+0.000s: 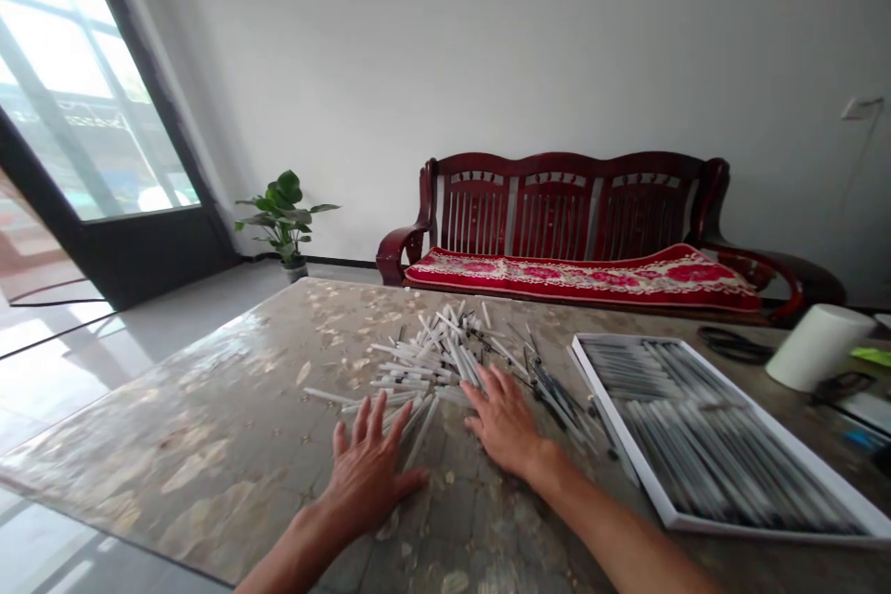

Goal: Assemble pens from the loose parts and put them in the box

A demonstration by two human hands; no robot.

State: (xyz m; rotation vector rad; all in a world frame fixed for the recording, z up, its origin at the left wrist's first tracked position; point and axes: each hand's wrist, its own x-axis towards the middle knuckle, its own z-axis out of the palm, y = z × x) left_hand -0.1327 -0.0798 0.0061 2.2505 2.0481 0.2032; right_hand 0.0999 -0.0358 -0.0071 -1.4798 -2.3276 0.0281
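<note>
A loose heap of white pens (418, 357) lies on the patterned tabletop in front of me, with several dark pens (553, 390) scattered along its right side. My left hand (368, 464) is at the heap's near left edge, palm down and fingers spread, close to a few white pens. At the near right edge, my right hand (505, 418) lies with its fingers over the pens; nothing is gripped in it. To the right, a shallow white box (651, 483) holds rows of grey and dark pens, somewhat blurred.
A white roll (818, 348) leans beyond the box, near a coiled black cable (736, 345). The table (229, 427) is covered with a floral cloth. Behind it stand a red wooden bench (557, 213) and a potted plant (282, 213); a glass door (104, 111) is at left.
</note>
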